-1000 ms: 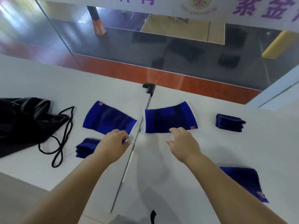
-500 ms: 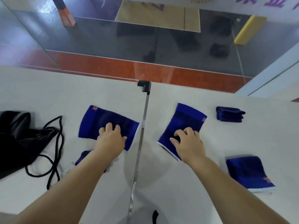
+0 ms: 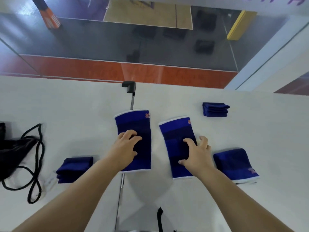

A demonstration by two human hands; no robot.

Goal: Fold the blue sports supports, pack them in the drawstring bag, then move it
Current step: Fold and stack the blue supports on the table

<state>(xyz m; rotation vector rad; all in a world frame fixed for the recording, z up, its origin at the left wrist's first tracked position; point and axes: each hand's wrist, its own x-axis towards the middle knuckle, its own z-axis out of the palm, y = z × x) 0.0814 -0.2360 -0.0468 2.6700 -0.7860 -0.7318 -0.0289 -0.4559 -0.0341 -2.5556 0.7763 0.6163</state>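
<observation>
1. Two blue supports lie flat and unfolded side by side in the middle of the white worktop [image 3: 250,131], long edges running near to far, with a narrow strip of bare surface between them.
2. The left support [image 3: 133,124] lies over the metal seam [image 3: 132,102] that divides the worktop; its white-trimmed far edge carries a small orange label at the right corner.
3. The right support [image 3: 175,129] tilts slightly, far end leaning left, with an orange label at its far right corner.
4. The left hand [image 3: 125,149] rests palm down on the middle of the left support, fingers spread and flat on the fabric, gripping nothing.
5. The right hand [image 3: 196,154] presses on the right support's right half, fingers splayed; the outer fingers hang past the fabric's right edge, the thumb lies on the cloth near the near end. Its grip is spread, not pinching.
6. Three more blue pieces sit apart: a folded stack [image 3: 214,109] far right, a folded support [image 3: 235,164] just right of the right hand, and a folded bundle [image 3: 74,167] left of the left forearm.
7. The black drawstring bag [image 3: 13,153] lies slumped at the left edge of the view, partly cut off, well apart from the two open supports, its black cord [image 3: 36,164] looping loosely across the worktop toward the near side.
8. A black clamp [image 3: 129,86] sits at the far end of the seam, at the worktop's far edge.
</observation>
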